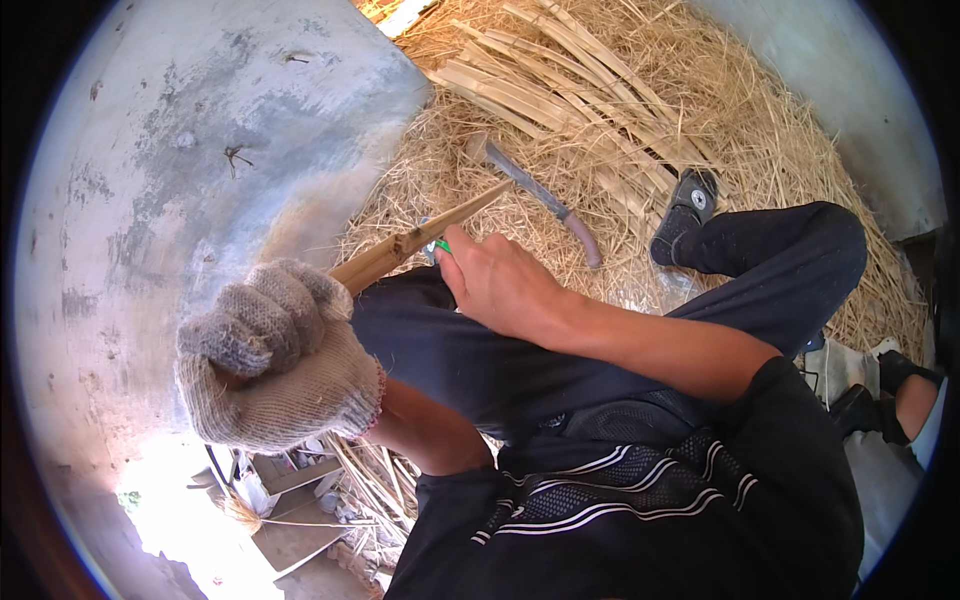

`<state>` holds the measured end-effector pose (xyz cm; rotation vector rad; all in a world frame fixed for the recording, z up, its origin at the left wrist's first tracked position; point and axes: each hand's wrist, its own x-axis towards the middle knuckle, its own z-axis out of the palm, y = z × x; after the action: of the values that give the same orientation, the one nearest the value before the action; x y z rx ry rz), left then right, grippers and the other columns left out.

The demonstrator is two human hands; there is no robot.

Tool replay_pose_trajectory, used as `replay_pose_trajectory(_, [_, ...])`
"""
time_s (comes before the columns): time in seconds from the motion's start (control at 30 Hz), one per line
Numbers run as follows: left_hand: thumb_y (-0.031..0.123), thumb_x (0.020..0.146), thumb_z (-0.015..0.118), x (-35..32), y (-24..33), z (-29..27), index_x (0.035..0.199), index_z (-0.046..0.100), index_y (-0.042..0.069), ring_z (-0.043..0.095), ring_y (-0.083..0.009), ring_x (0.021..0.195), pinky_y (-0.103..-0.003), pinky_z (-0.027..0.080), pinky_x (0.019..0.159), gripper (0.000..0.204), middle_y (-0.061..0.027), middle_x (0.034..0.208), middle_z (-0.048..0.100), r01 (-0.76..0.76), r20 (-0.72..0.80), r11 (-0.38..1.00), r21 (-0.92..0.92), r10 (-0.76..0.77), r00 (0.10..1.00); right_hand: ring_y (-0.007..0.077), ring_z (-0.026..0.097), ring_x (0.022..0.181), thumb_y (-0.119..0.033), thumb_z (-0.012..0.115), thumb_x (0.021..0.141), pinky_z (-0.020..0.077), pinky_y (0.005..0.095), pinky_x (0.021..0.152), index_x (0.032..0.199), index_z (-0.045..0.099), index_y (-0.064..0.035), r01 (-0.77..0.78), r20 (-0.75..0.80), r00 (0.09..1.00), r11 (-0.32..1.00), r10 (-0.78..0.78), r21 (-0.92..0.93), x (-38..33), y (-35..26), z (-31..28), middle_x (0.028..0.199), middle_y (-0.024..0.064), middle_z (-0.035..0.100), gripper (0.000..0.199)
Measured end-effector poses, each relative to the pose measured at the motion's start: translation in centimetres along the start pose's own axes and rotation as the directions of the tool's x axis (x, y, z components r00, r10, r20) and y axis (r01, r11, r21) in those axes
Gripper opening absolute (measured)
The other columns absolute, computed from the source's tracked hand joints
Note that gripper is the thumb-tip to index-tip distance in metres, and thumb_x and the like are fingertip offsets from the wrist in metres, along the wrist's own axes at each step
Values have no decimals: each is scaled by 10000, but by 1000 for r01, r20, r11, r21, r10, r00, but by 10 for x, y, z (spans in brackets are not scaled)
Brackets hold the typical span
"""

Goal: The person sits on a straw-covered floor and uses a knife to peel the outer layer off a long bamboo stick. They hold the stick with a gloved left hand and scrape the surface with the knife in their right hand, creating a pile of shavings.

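My left hand (280,355), in a grey knitted glove, is closed round the thick end of a split bamboo strip (385,257). The strip slants up and to the right, tapering to a point over the straw. Bare, my right hand (505,285) is closed on a small green-handled tool (442,245) against the strip's lower side. Most of that tool is hidden by my fingers and the strip, so its kind does not show. Beyond the strip's tip, a long knife (540,190) with a dark blade and brownish handle lies on the straw.
Dry straw (780,130) covers the floor, with several split bamboo strips (560,90) piled on it at the far side. A worn whitish wall (200,130) rises at the left. My bent leg and dark shoe (685,220) lie to the right; another person's foot (855,410) shows at the right edge.
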<state>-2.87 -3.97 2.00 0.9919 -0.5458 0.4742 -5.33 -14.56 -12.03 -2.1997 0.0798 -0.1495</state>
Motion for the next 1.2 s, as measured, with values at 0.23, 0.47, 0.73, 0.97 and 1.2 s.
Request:
replay_pose_trajectory(0.23, [219, 836, 382, 11, -10, -14, 512, 305, 165, 196, -98, 318, -286, 239, 276, 338, 12, 403, 256, -30, 216, 997, -76, 45, 975, 486, 625, 660, -198, 473, 962, 516, 528, 607, 925, 530, 70, -122, 55, 991, 992, 124, -40, 6, 71, 12, 675, 304, 601, 276])
replay_pose_trajectory(0.47, [205, 845, 366, 12, -4, -11, 500, 279, 190, 178, -91, 324, -279, 245, 283, 357, 29, 406, 210, -23, 64, 1000, 10, 22, 998, 502, 604, 712, -224, 482, 968, 488, 551, 680, 933, 540, 48, 72, 43, 996, 997, -74, 31, 10, -2, -10, 680, 310, 587, 281])
replay_pose_trajectory(0.73, [229, 862, 373, 13, -2, -19, 511, 326, 172, 168, -97, 329, -279, 216, 278, 359, 23, 412, 233, 8, 107, 998, -70, 0, 994, 499, 613, 742, -221, 464, 969, 486, 562, 723, 1020, 561, 64, -8, 97, 995, 995, -2, 98, 10, -19, -20, 748, 332, 605, 305])
replay_pose_trajectory(0.97, [236, 863, 406, 25, -10, -20, 513, 346, 160, 206, -88, 311, -279, 232, 276, 363, 17, 412, 267, -9, 146, 989, -148, 31, 989, 458, 624, 800, -253, 436, 981, 476, 525, 754, 1048, 556, 43, -137, 148, 978, 987, 148, -82, 45, 63, -6, 793, 292, 630, 327])
replay_pose_trajectory(1.2, [228, 847, 418, 57, -18, -13, 512, 326, 169, 219, -96, 340, -292, 216, 311, 352, 17, 438, 270, 36, 132, 997, -72, -26, 991, 446, 607, 762, -295, 445, 998, 451, 505, 672, 1080, 528, 4, 162, -13, 987, 970, -163, 182, 28, -2, -19, 775, 266, 617, 321])
